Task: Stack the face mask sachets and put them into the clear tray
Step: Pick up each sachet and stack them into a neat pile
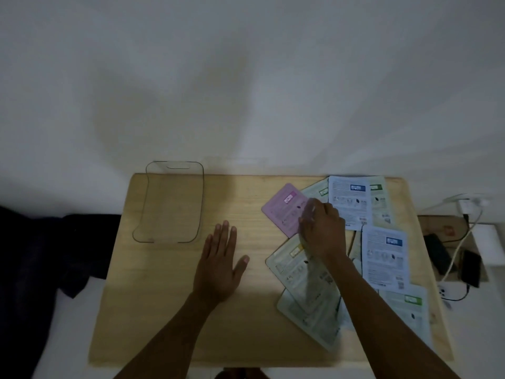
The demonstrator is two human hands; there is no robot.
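On a pale wooden table (169, 310), your left hand (218, 265) lies flat, palm down, fingers spread wide and holding nothing. Your right hand (322, 231) is closed around the edge of a blurred, pale sachet (308, 269), which stands tilted on edge above the scattered pile. Just left of that hand lies a pink sachet (282, 209); beyond it, a blue-labelled one (349, 201); to its right, another blue one (385, 258). Greenish sachets (308, 315) overlap beneath your right forearm. Well to the left of your left hand, the clear tray (175, 166) sits at the table's far corner with no sachets inside.
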